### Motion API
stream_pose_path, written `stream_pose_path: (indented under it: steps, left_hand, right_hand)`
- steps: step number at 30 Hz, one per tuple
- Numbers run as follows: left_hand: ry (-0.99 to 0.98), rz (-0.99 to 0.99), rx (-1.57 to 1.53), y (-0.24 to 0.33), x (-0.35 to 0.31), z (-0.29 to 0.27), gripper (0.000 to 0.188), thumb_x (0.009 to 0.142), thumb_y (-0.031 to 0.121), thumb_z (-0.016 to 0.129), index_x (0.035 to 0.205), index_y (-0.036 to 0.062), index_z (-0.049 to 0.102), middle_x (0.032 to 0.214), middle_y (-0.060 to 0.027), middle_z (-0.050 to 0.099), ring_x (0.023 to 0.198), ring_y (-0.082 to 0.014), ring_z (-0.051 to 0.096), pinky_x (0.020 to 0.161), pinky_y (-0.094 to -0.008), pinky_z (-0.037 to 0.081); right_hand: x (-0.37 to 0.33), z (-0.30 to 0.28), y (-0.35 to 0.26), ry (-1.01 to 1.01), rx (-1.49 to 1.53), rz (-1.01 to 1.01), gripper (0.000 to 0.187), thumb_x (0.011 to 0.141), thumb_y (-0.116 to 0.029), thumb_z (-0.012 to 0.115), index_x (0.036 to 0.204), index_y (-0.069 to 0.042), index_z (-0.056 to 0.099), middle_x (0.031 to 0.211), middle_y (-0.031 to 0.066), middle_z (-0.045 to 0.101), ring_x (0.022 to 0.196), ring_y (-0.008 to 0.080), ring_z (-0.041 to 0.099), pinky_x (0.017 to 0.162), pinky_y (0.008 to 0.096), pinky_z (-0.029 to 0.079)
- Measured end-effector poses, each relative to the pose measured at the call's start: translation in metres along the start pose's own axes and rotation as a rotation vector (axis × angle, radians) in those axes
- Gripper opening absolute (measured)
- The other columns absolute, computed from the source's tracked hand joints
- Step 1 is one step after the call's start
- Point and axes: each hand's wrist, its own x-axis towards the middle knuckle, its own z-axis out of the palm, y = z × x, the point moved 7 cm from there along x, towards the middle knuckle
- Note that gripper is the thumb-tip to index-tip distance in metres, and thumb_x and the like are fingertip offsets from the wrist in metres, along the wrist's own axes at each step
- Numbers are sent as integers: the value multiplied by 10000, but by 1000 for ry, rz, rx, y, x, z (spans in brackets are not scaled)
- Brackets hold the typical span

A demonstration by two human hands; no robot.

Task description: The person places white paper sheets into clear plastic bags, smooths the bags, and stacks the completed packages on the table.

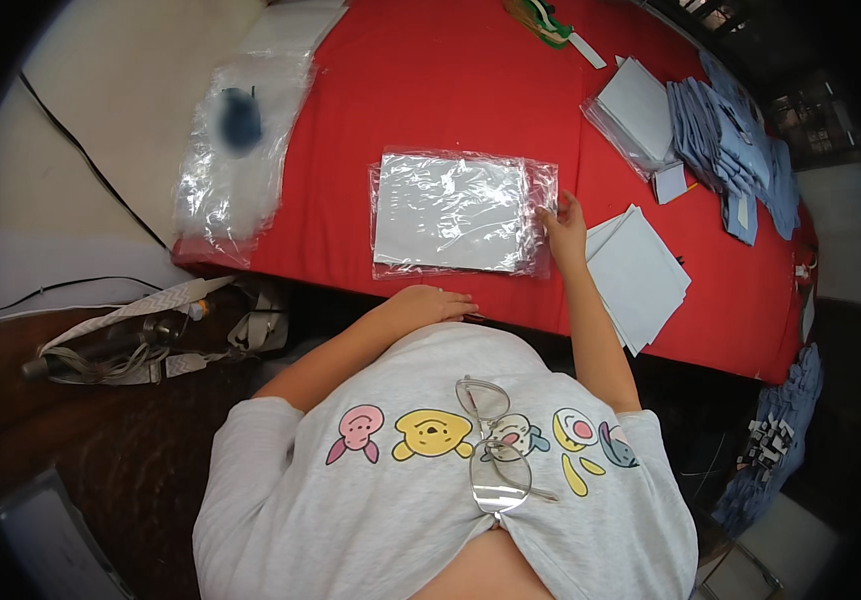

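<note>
A clear plastic bag [538, 240] lies on the red cloth in front of me, with a flat white sheet [448, 212] inside it. At the bag's right edge, my right hand [567, 228] has its fingers curled in and pinches the plastic. My left hand [434, 304] rests flat at the table's near edge, below the bag, fingers stretched out and holding nothing. Just right of my right forearm is a loose stack of white sheets [637, 275], fanned unevenly.
Clear plastic bags [231, 190] overlap along the red table's [431, 90] left side. At the far right are bagged white sheets [637, 110] and folded blue garments [721, 130]. Green strips [543, 22] lie at the back. A bag strap [131, 310] sits below the table's left end.
</note>
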Motion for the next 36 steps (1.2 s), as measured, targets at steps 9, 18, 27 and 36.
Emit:
stream_pose_path:
  steps: [9, 18, 27, 36]
  left_hand:
    - [596, -301, 491, -35, 36, -72, 733, 1042, 533, 624, 1683, 237, 426, 1779, -152, 281, 1646, -386, 233, 1319, -591, 205]
    - [517, -354, 542, -64, 31, -60, 793, 1035, 614, 593, 1709, 251, 387, 1817, -153, 192, 1672, -402, 156, 1332, -635, 108]
    - [492, -324, 488, -61, 31, -62, 809, 1036, 609, 590, 1709, 208, 386, 1815, -161, 195, 1667, -410, 172, 1332, -624, 124]
    - [490, -325, 497, -61, 27, -62, 807, 1033, 608, 594, 1710, 221, 384, 1813, -164, 201, 1667, -403, 174, 1334, -618, 128]
  right_hand:
    - [-81, 14, -37, 52, -721, -301, 458, 856, -226, 887, 1148, 23, 638, 1108, 218, 634, 1057, 409, 625, 913, 494, 515]
    - [-75, -6, -6, 55, -713, -157, 184, 987, -150, 731, 980, 15, 650, 949, 259, 702, 915, 465, 687, 802, 538, 541]
    - [-44, -101, 12, 145, -542, 136, 248, 1018, -216, 735, 1061, 27, 709, 941, 169, 737, 855, 304, 702, 771, 411, 548]
    - [-31, -18, -98, 131, -945, -635, 362, 892, -299, 850, 1113, -65, 685, 1115, 96, 684, 967, 295, 670, 796, 453, 524]
